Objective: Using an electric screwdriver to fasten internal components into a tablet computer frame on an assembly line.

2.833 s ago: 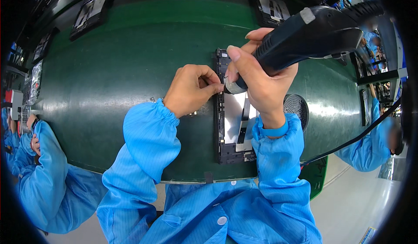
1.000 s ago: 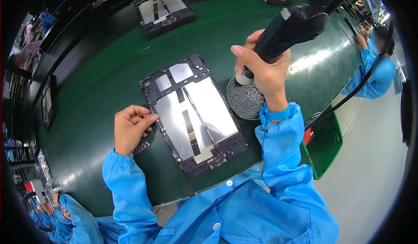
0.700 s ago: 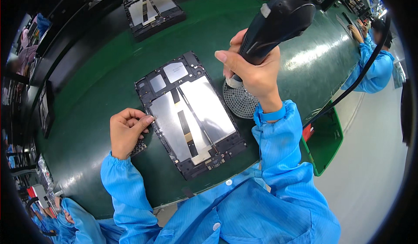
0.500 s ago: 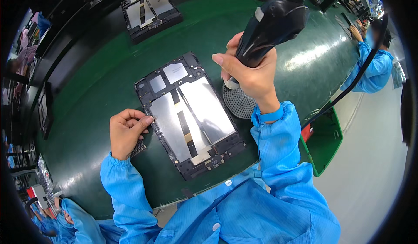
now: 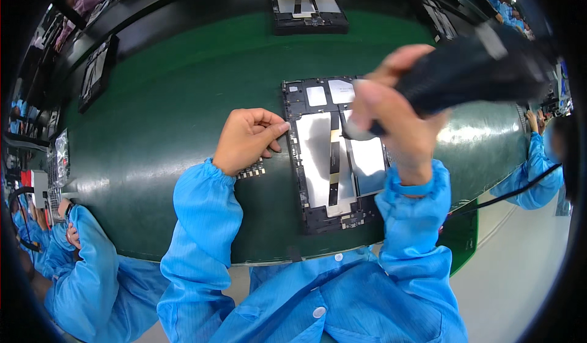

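An opened tablet housing [image 5: 315, 141], black-framed with silver plates and a dark ribbon strip, lies on the green work table. My left hand [image 5: 247, 138] is closed in a pinch, its fingertips at the housing's upper left edge; anything between them is hidden. Beneath that hand a small strip of circuit parts [image 5: 252, 170] peeks out. My right hand [image 5: 400, 113] is wrapped round a bulky black hand-held tool [image 5: 471, 70], smeared by motion. The tool is tilted, its narrow end above the upper middle of the housing. Hand and tool hide the housing's right side.
More opened tablet housings stand at the far edge [image 5: 309, 3] and far left [image 5: 98, 72]. A green bin [image 5: 466, 245] is off the right table edge, near a black cable [image 5: 520, 189]. Co-workers in blue sit at left [image 5: 92, 282] and right [image 5: 529, 171].
The view has turned, so the housing appears straighter and further right. My right hand has brought the tool from beside the housing to over it, tilting it. My left hand stays at the edge.
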{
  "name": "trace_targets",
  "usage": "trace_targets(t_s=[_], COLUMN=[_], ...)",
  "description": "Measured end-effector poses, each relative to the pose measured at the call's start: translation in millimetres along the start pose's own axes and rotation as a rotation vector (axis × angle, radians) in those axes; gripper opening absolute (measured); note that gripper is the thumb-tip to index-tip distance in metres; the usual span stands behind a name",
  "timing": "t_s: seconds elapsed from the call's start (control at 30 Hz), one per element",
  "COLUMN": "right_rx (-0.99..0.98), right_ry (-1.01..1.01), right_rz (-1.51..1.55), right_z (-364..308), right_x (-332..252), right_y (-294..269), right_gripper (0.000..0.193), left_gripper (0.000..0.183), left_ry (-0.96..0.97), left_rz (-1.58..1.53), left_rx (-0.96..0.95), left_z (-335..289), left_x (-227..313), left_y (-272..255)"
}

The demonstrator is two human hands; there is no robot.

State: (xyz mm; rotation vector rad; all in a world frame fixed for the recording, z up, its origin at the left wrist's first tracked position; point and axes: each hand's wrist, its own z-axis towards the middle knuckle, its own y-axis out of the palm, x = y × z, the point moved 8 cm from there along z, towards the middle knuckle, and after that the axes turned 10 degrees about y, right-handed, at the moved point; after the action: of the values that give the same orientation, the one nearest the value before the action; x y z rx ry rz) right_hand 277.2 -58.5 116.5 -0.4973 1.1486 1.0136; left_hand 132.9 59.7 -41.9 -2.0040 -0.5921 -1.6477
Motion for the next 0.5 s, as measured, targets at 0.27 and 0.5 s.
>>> trace_targets(t_s=[0.27,0.5], right_rx=[-0.122,-0.131], right_ry=[0.089,0.132], right_rz=[-0.062,-0.051], right_z=[25,21], right_x=[49,56], right_y=[63,65], right_gripper=[0.030,0.030], left_gripper=[0.017,0.017], left_ry=[0.039,0.033], left_rz=[-0.032,-0.010], left_rx=[-0.009,0.005], left_z=[1,0], left_x=[0,-3], left_y=[-1,-1])
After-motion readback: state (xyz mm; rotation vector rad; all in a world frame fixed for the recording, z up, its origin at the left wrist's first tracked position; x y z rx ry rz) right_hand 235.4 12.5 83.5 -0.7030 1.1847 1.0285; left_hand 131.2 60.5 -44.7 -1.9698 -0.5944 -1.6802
